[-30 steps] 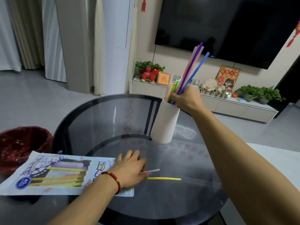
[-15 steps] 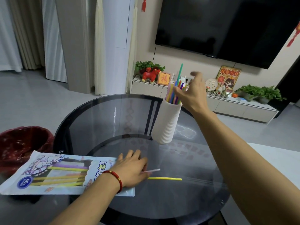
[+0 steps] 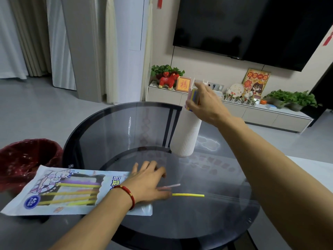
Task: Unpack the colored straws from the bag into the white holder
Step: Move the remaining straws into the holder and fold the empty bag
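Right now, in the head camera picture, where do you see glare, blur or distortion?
Head view: the glass table shows bright reflections beside the white holder; the right hand over the straws is a little motion-blurred; the wide-angle lens tilts the television and curtains; lighting is soft and even.

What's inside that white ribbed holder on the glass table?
Colored straws stand in the white holder; yellow, pink and blue tops show above its rim. The right hand covers part of the bunch, and the opaque wall hides their lower lengths.
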Available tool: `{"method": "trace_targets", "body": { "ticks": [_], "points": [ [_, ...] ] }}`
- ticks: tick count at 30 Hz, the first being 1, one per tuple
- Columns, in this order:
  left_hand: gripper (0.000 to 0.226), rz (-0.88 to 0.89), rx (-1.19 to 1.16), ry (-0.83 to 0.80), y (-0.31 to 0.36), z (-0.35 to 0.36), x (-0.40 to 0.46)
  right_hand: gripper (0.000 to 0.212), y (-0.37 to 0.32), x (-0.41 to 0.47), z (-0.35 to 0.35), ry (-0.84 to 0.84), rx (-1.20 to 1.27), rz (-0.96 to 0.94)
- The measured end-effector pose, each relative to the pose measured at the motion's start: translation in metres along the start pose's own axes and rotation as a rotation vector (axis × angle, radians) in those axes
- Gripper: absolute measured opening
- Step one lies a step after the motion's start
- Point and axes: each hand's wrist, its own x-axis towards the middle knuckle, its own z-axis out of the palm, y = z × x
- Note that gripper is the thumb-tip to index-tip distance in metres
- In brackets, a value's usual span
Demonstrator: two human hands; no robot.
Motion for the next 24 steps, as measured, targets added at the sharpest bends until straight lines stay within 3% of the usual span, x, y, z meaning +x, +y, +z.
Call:
{"method": "trace_targets", "body": {
  "ticks": [2, 6, 9, 11, 16, 20, 22, 24],
  "points": [
    [0.098, 0.008, 0.003, 0.002, -0.005, -0.004, -0.004, 0.073, 0.006, 0.0, 0.001, -0.041, 0.019, -0.022],
    [0.135, -0.011, 0.058, -0.1, -0.024, -0.002, -0.021, 0.078, 0.008, -0.006, 0.002, 0.081, 0.014, -0.027],
    [0.144, -0.025, 0.089, -0.194, -0.034, 0.001, -0.031, 0.066, 0.005, -0.031, 0.003, 0.318, 0.027, -0.111],
    [0.147, -0.015, 0.111, -0.222, -0.035, -0.002, -0.034, 0.056, 0.004, -0.06, 0.01, 0.351, 0.062, -0.162],
    [0.152, 0.013, 0.136, -0.281, -0.025, -0.011, -0.041, 0.049, 0.013, -0.157, 0.056, -0.163, 0.204, -0.066],
    [0.143, 0.023, 0.168, -0.234, -0.014, -0.015, -0.04, 0.078, 0.03, -0.205, 0.086, -0.616, 0.192, -0.069],
    [0.137, 0.03, 0.167, -0.162, -0.013, -0.019, -0.038, 0.082, 0.035, -0.216, 0.097, -0.647, 0.132, -0.136],
    [0.132, 0.055, 0.178, -0.061, -0.012, -0.022, -0.036, 0.061, 0.037, -0.217, 0.102, -0.509, 0.104, -0.143]
  ]
}}
